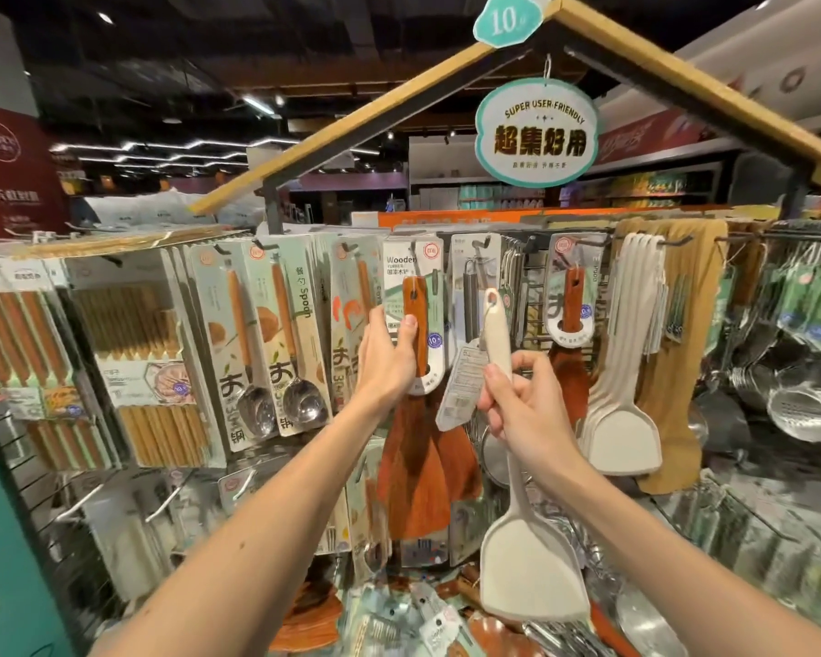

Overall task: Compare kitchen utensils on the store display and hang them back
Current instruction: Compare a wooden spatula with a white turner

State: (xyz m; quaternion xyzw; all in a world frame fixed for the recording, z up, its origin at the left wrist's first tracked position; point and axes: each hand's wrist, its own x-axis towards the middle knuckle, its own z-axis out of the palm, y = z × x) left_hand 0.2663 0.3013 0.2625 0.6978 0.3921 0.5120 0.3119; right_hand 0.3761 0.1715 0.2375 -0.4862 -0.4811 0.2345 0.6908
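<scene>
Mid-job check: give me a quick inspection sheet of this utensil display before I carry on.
Surface: wire rack with hooks, packaged utensils hanging on it.
Job's things: wooden turner hanging on its hook; cream spatula off the rack, paper tag attached.
Clutter: loose utensils piled below the rack.
Hands: left hand grips the wooden turner; right hand holds the cream spatula by its handle.
Cables: nothing seen.
Surroundings: hanging sign overhead.
</scene>
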